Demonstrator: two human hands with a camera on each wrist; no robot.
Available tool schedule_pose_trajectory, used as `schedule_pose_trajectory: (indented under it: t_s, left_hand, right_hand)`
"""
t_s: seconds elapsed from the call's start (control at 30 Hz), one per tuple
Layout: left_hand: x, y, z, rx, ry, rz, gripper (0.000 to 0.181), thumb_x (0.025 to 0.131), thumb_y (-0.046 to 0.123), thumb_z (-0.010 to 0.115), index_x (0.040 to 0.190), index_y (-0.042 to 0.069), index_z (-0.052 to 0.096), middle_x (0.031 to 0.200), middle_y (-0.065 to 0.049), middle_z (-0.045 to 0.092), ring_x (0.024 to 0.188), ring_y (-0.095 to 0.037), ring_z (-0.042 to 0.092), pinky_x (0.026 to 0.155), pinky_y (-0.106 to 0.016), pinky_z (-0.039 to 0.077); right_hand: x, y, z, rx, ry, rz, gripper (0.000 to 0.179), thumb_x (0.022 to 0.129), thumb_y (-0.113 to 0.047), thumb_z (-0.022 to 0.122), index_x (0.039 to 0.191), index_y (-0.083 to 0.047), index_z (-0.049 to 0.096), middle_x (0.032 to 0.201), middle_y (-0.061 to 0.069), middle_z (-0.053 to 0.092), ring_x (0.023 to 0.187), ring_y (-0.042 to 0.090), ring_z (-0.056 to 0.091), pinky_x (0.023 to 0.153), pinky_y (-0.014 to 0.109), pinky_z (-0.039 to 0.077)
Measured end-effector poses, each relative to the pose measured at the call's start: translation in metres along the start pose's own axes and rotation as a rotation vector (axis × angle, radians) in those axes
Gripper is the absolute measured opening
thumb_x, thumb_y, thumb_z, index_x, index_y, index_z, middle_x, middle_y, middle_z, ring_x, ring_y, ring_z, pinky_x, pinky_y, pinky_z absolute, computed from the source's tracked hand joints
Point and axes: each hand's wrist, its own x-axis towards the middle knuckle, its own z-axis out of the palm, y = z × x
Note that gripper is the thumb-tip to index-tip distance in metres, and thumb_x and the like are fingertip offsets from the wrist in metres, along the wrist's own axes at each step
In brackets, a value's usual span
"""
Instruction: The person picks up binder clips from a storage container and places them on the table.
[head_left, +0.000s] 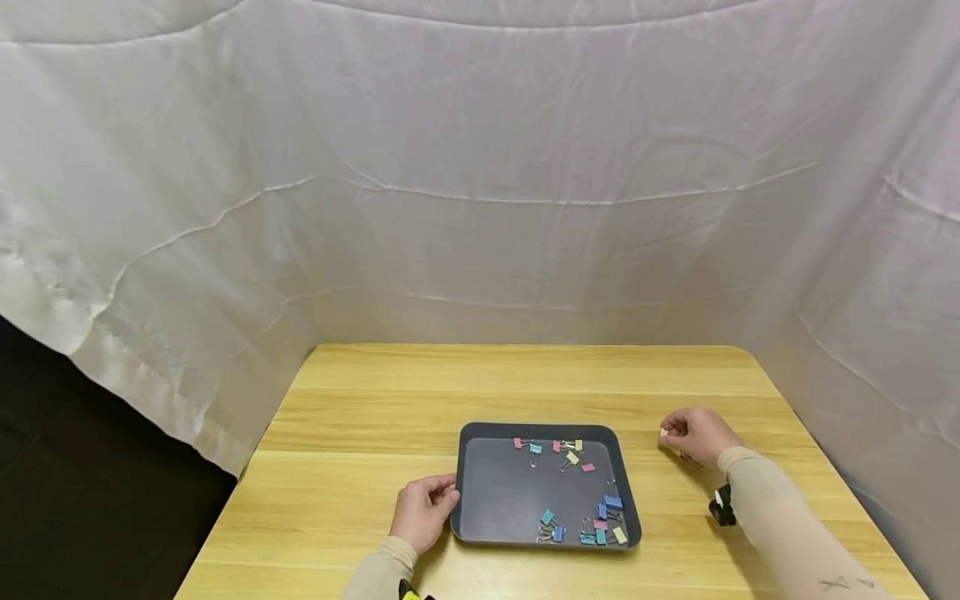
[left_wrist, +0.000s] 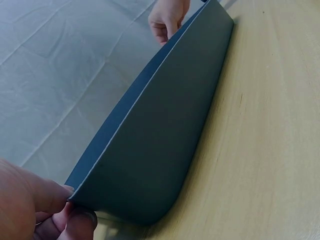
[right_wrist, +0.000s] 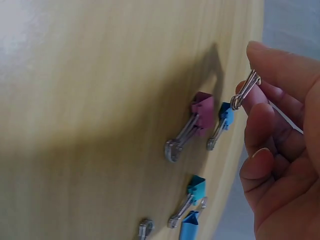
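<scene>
My left hand (head_left: 422, 510) pinches the left rim of a dark grey tray (head_left: 495, 487), thumb on one side and fingers on the other in the left wrist view. Over the table right of the tray, my right hand (head_left: 703, 435) pinches a small binder clip (right_wrist: 245, 91) between thumb and fingertip. The clip's silver handles show; its pale yellowish body is mostly hidden by the fingers. Below that hand lie a pink binder clip (right_wrist: 203, 112), a blue one (right_wrist: 226, 115), a teal one (right_wrist: 196, 187) and another blue one (right_wrist: 189, 227).
Inside the tray, pink, yellow, teal and blue binder clips lie in loose groups, such as a yellow clip (head_left: 573, 457) and a blue clip (head_left: 612, 502). The wooden table (head_left: 360, 425) is bordered by a pale hanging cloth (head_left: 487, 250) behind and at the sides.
</scene>
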Motion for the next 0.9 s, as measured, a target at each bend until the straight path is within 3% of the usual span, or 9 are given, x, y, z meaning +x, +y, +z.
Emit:
schedule_pose_trajectory:
  t_s: [0.17, 0.43, 0.7, 0.9]
  left_hand:
    - [0.0, 0.0, 0.0, -0.005, -0.006, 0.001, 0.02, 0.085, 0.0, 0.069, 0.103, -0.007, 0.07, 0.079, -0.001, 0.064, 0.07, -0.007, 0.056, 0.061, -0.019, 0.049]
    - [0.0, 0.001, 0.0, -0.009, -0.013, -0.01, 0.02, 0.086, 0.001, 0.069, 0.104, -0.007, 0.07, 0.079, -0.002, 0.064, 0.07, -0.008, 0.056, 0.06, -0.019, 0.048]
    - [-0.001, 0.0, 0.0, -0.017, -0.012, -0.008, 0.02, 0.085, 0.0, 0.069, 0.104, -0.007, 0.07, 0.079, -0.002, 0.064, 0.071, -0.008, 0.056, 0.06, -0.019, 0.048]
    - [-0.001, 0.0, 0.001, -0.02, -0.01, -0.007, 0.02, 0.085, 0.0, 0.069, 0.104, -0.007, 0.07, 0.079, -0.002, 0.064, 0.07, -0.007, 0.056, 0.06, -0.019, 0.048]
  right_hand:
    - [-0.002, 0.004, 0.004, -0.011, -0.007, 0.018, 0.012, 0.082, -0.018, 0.076, 0.087, -0.009, 0.069, 0.071, -0.004, 0.058, 0.06, 0.011, 0.051, 0.055, 0.027, 0.043]
    - [-0.003, 0.012, 0.01, -0.106, 0.023, -0.034, 0.014, 0.078, -0.018, 0.078, 0.083, -0.011, 0.068, 0.07, -0.008, 0.057, 0.066, 0.01, 0.05, 0.062, 0.029, 0.043]
    - [-0.005, 0.01, 0.009, -0.086, 0.026, -0.023, 0.013, 0.079, -0.017, 0.078, 0.084, -0.01, 0.069, 0.073, -0.007, 0.06, 0.068, 0.01, 0.052, 0.065, 0.031, 0.045]
    - [-0.005, 0.001, 0.003, 0.006, 0.016, 0.055, 0.021, 0.084, -0.02, 0.075, 0.097, -0.005, 0.069, 0.079, -0.002, 0.063, 0.062, 0.013, 0.056, 0.057, 0.029, 0.047]
